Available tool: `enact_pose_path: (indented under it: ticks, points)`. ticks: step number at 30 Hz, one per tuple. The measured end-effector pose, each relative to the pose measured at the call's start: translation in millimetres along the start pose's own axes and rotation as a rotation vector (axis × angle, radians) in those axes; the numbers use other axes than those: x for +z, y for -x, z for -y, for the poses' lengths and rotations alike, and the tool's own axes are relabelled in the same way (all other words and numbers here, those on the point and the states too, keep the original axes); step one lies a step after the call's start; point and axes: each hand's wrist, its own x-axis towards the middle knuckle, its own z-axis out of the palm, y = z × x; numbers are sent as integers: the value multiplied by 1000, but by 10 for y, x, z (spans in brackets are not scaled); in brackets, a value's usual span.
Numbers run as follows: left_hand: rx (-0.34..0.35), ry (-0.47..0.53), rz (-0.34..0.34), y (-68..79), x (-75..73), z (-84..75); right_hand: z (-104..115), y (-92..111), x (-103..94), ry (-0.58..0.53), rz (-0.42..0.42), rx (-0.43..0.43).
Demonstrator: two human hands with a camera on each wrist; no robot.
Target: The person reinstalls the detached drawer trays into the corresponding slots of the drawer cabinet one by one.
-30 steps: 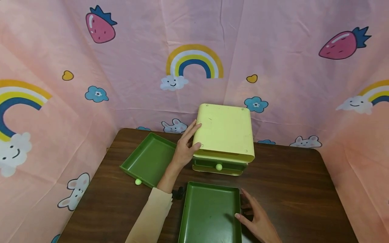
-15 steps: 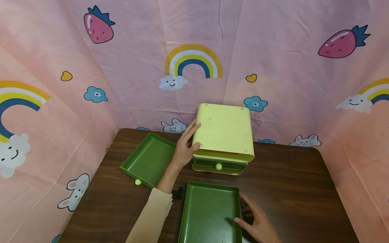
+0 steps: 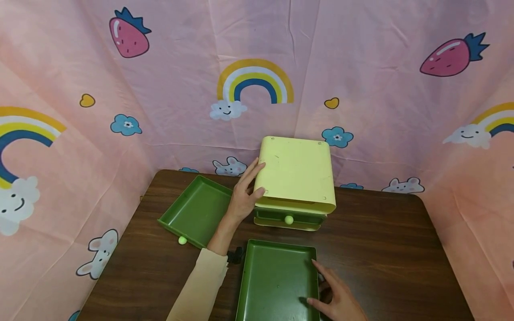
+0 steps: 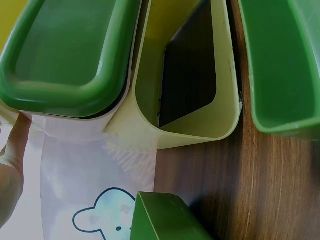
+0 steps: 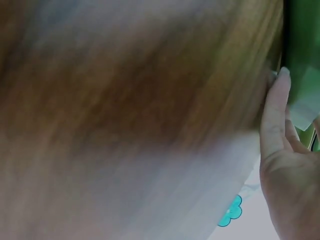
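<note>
A pale yellow drawer unit [image 3: 296, 171] stands at the back of the table. My left hand [image 3: 242, 199] rests along its left side, thumb and fingertips at the top edge. A green drawer front with a round knob [image 3: 289, 220] fills its lower slot. In the left wrist view, a yellow-framed compartment [image 4: 226, 85] has no drawer inside. Another green drawer [image 3: 277, 285] lies in front of the unit. Beside its right wall is my right hand [image 3: 339, 296], index fingertip at the rim, thumb over the inside. The right wrist view is partly blurred, with the hand [image 5: 287, 165] against green.
A second loose green drawer [image 3: 198, 209] lies angled on the left, partly behind my left arm. Brown wood covers the table [image 3: 385, 249]. A pink printed cloth [image 3: 369, 89] hangs behind and along both sides. A small black device [image 3: 235, 255] sits at my left wrist.
My right hand has shifted slightly towards the near end of the front drawer, its index fingertip now at the rim. My left hand and the drawer unit have stayed in place.
</note>
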Motion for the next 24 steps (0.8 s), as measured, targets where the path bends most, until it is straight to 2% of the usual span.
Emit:
enact_pose_path:
  ticks: [4, 16, 21, 24]
  points:
    - [2, 1, 4, 2, 1, -2, -3, 12, -14, 12, 22, -26]
    - [12, 9, 2, 5, -7, 13, 18, -19, -54, -7, 104, 20]
    - [16, 4, 0, 4, -11, 19, 38, -14, -36, 1, 73, 43]
    - [15, 1, 2, 7, -9, 20, 51, 0, -10, -32, 42, 48]
